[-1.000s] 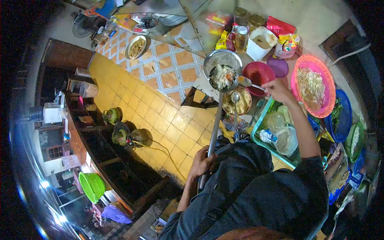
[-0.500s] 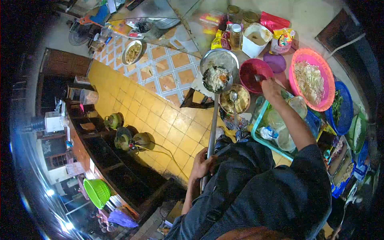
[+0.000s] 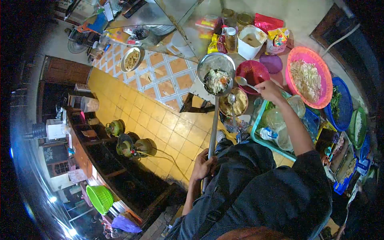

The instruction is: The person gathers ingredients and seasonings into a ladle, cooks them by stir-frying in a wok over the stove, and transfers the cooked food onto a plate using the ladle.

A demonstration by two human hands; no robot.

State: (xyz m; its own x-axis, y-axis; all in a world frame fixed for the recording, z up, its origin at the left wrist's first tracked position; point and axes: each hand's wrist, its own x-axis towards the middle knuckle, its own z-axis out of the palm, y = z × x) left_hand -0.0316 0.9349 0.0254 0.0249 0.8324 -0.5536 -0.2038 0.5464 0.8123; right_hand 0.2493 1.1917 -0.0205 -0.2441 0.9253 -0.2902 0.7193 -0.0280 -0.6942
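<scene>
Ladle (image 3: 214, 65) of food (image 3: 217, 81) ahead of you, its long handle (image 3: 215, 124) running back to your left hand (image 3: 203, 165), wrapped around it; your right hand (image 3: 269, 91), nearer its bowl, grips a spoon (image 3: 241, 81) pointing left toward it.

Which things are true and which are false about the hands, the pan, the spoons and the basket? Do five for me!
1. The left hand holds the long handle of the pan. True.
2. The right hand is empty. False: the right hand holds a spoon.
3. There is food in the pan. True.
4. The basket at the lower left is blue. False: the basket is green.
5. Only one spoon is in view. False: another spoon rests in a bowl of yellowish food.
</scene>
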